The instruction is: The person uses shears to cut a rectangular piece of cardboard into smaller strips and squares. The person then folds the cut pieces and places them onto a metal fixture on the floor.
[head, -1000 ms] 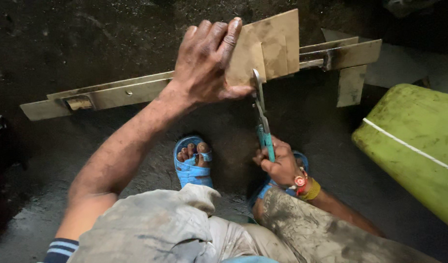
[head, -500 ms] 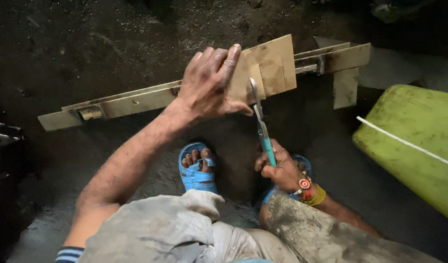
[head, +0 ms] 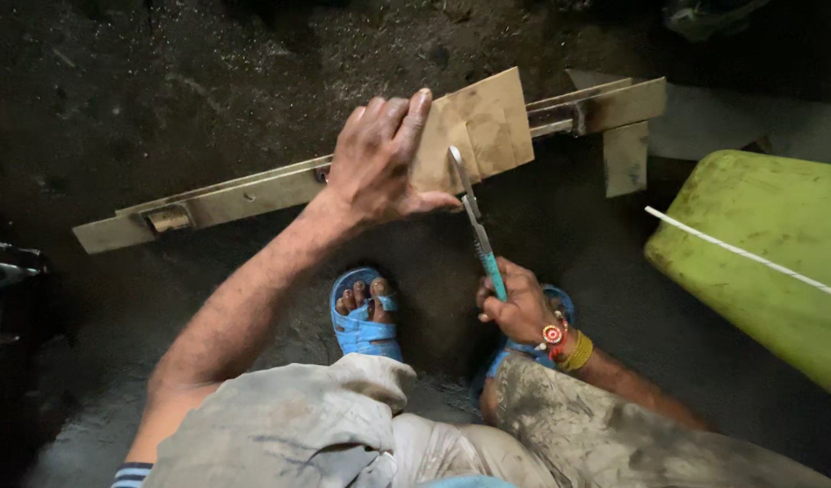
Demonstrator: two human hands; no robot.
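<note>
The left hand is pressing down on a flat brown metal sheet, its fingers spread and lying across the sheet's left part, thumb hooked along the lower edge. The sheet is resting tilted on a long metal rail, which is running slantwise over the dark floor. The right hand, below the sheet, is wrapping its fingers shut around the teal handles of a pair of snips; the blades are reaching up and meeting the sheet's lower edge just right of the left thumb. Whether the blades are parted is too small to tell.

Above the rail the floor is lying open and dark. To the right of the rail's far end a green container with a white line across it is crowding the space. Below the rail, two feet in blue sandals are sitting on either side of the snips, the right one half hidden by the right hand.
</note>
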